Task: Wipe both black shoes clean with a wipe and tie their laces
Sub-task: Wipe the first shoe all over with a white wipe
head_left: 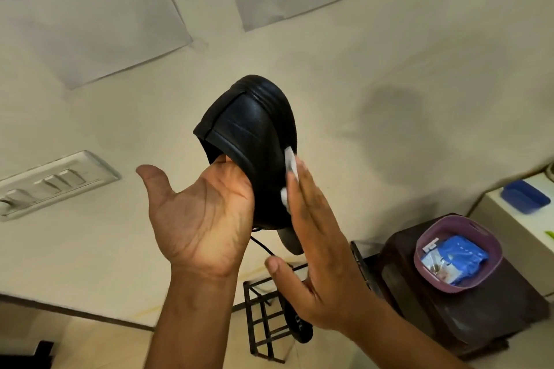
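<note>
A black shoe is held up in front of the wall, heel end toward me. My left hand has its fingers tucked inside the shoe's opening, palm facing me and thumb spread out. My right hand lies flat against the shoe's right side and presses a white wipe onto it. A thin black lace dangles under the shoe. A second black shoe sits low on a black wire rack, partly hidden by my right wrist.
A dark brown stool at the lower right carries a purple basket with a blue packet inside. A white surface with a blue tray stands at the right edge. A switch plate and paper sheets hang on the wall.
</note>
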